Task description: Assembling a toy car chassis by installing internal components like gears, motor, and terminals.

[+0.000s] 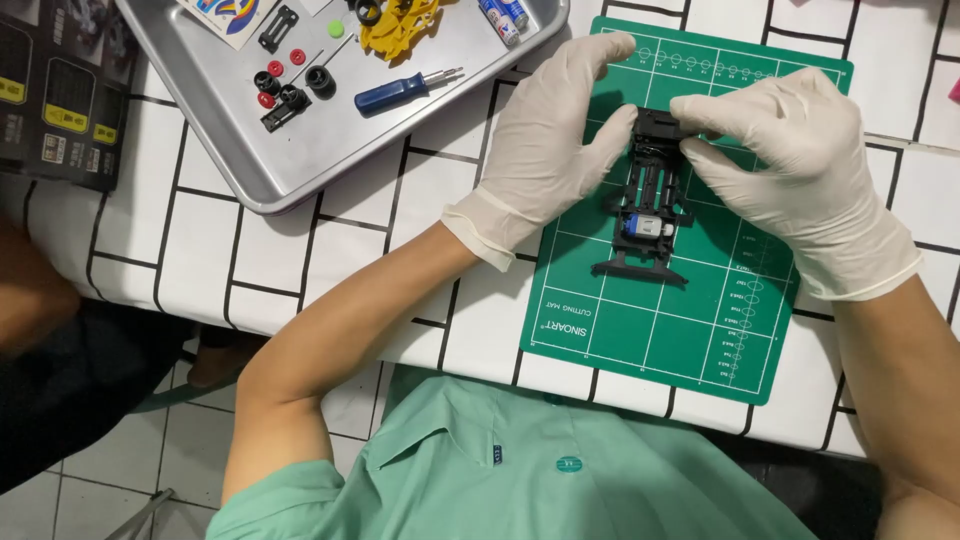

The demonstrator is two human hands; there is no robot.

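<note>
A person in a green shirt [520, 470] sits at a table w/ a white, black-lined cloth [300, 250], both hands in pale gloves. On the green cutting mat [690, 320] lies a small black toy-car chassis [648, 215], a silver-and-blue motor [645, 227] seated near its nearer end. The left hand [545, 150] pinches the chassis's far end from its side, thumb and fingertips closed on the plastic; the right hand [790, 165] grips the same far end from the opposite side. The frame looks light, thin and stiff, prob. easy to snap at its slim rails, so the thicker end blocks seem the safer hold. Farther off, a metal tray [300, 160] holds a blue-handled screwdriver [395, 92], small black wheels [320, 80], red bits [275, 68], yellow parts [400, 30] and batteries [503, 18], well apart from the mat. A dark box [60, 90] sits at the table's edge. Nothing crowds the hands.
</note>
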